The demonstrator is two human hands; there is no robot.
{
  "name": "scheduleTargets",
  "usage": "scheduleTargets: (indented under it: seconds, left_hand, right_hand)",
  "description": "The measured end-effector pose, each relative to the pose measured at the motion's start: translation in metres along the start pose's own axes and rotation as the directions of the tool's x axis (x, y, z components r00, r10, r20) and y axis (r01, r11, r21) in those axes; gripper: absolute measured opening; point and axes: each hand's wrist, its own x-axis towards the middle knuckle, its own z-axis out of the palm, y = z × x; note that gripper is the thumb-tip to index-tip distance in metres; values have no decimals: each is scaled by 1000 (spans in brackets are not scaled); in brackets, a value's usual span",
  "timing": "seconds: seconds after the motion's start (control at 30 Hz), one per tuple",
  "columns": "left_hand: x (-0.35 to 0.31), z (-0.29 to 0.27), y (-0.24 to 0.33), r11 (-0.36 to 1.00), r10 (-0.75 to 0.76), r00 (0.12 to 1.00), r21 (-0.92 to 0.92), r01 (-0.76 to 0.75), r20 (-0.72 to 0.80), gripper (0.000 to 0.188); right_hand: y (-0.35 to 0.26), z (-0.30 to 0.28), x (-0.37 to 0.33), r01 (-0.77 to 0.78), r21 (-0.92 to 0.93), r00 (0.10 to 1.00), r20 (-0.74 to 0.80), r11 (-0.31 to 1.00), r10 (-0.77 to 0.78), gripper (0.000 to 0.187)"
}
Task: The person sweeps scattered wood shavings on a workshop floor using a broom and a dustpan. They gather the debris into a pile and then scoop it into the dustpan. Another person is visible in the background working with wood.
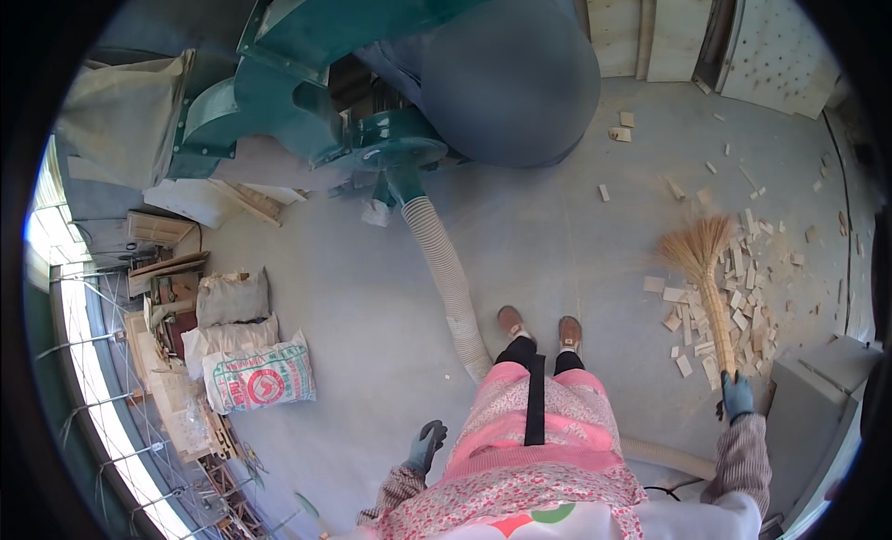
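Observation:
My right hand [738,397], in a blue-grey work glove, is closed round the handle end of a straw broom [715,308]. The broom reaches away from me, its fanned bristles farthest out. Wood offcuts [743,317] lie scattered on the floor around and beneath it, with fine sawdust among them. My left hand [426,445], gloved alike, hangs beside my pink apron [530,419] with its fingers loosely extended. It holds nothing and touches nothing.
A green dust-collecting machine [395,140] with a big dark bag [511,75] stands ahead. Its ribbed hose [444,270] runs past my feet. Filled sacks [260,373] lie at left, near stacked boards [167,391]. A grey cabinet [813,391] stands close on my right.

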Motion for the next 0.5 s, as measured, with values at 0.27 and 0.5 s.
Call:
scheduleTargets:
  seconds: [0.27, 0.5]
  left_hand:
    - [40, 10, 71, 988, 11, 990, 154, -33, 141, 44]
    - [48, -20, 125, 990, 131, 991, 42, -132, 38, 51]
  right_hand:
    - [-207, -7, -54, 495, 71, 845, 193, 866, -499, 65]
    - [-434, 55, -20, 609, -45, 722, 446, 792, -530, 57]
